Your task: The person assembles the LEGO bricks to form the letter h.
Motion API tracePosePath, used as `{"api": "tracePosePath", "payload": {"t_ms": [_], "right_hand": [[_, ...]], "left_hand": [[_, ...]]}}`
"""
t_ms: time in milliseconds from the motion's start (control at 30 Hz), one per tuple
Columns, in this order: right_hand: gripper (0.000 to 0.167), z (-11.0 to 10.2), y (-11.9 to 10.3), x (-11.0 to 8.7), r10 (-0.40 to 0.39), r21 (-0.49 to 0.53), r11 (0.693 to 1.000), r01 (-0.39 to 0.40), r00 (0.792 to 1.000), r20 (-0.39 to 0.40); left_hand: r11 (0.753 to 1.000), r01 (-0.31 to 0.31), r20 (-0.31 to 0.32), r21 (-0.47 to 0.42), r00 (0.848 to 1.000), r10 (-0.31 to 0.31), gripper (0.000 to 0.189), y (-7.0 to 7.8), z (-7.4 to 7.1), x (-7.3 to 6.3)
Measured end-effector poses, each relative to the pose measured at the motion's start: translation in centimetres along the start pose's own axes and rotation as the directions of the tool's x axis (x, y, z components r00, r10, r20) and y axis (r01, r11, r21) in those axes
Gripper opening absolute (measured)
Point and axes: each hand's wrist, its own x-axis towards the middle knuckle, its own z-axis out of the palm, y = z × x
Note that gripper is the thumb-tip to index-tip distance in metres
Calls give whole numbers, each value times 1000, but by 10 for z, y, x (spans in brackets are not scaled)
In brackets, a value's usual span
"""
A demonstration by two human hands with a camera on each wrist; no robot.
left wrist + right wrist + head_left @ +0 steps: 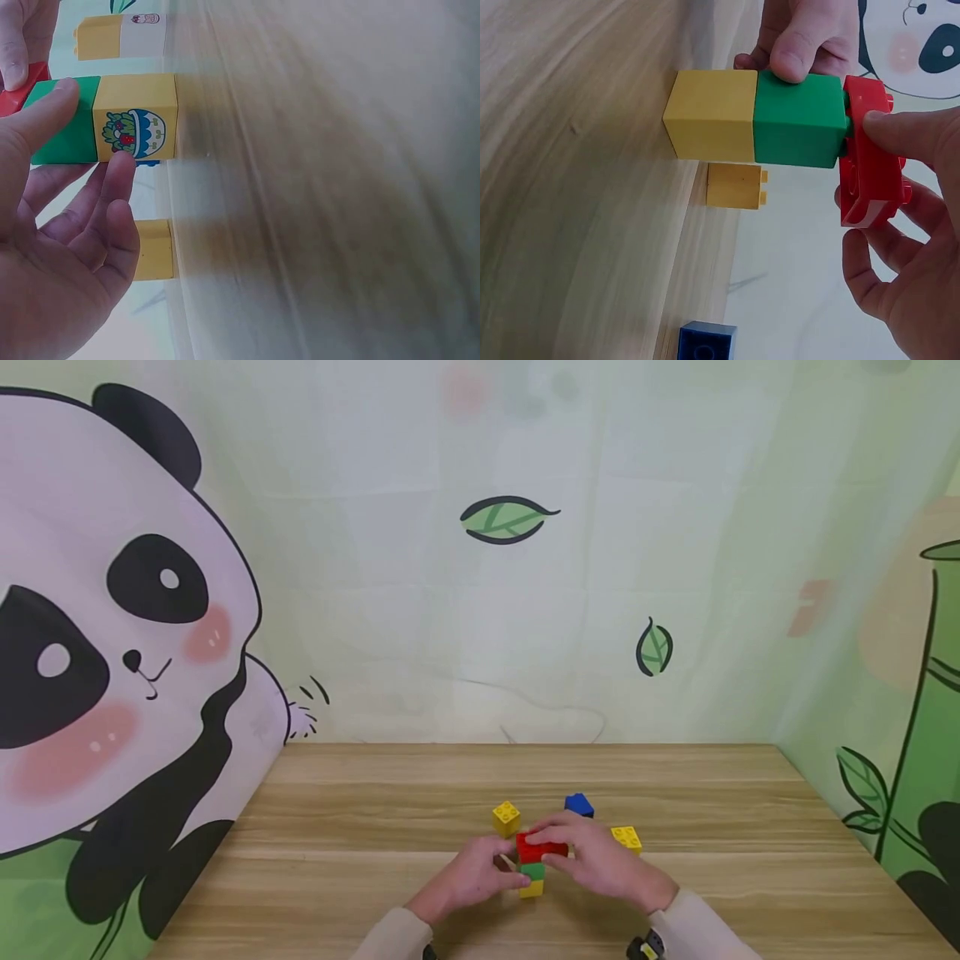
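Note:
A green block (532, 871) sits on a yellow block (532, 889) on the table, the yellow one printed with a bowl of fruit in the left wrist view. My left hand (480, 872) grips this stack from the left, its thumb on the green block and fingers around the other side. On top is a longer red brick (868, 165), overhanging to the right. My right hand (596, 856) pinches the red brick between thumb and fingers. Green studs still show in a narrow gap under the red brick in the right wrist view.
Behind the stack on the wooden table (360, 827) stand a yellow block (506, 819) to the left and a blue brick (579, 805). Another yellow block (626, 838) lies beyond my right hand. A panda-printed cloth (375, 610) hangs behind the table.

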Motion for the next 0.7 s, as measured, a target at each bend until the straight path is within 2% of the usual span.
{"api": "tracePosePath", "payload": {"t_ms": [133, 400, 700], "right_hand": [[30, 1, 0, 1, -20, -40, 999, 20, 1000, 3], [30, 1, 3, -1, -42, -5, 999, 42, 999, -18], [29, -3, 2, 1, -17, -9, 1000, 17, 1000, 20]], "left_hand": [[1000, 0, 5, -13, 1000, 0, 22, -1, 0, 1], [1000, 16, 8, -25, 1000, -16, 22, -2, 1, 2], [1000, 8, 6, -21, 1000, -8, 21, -2, 2, 2]]}}
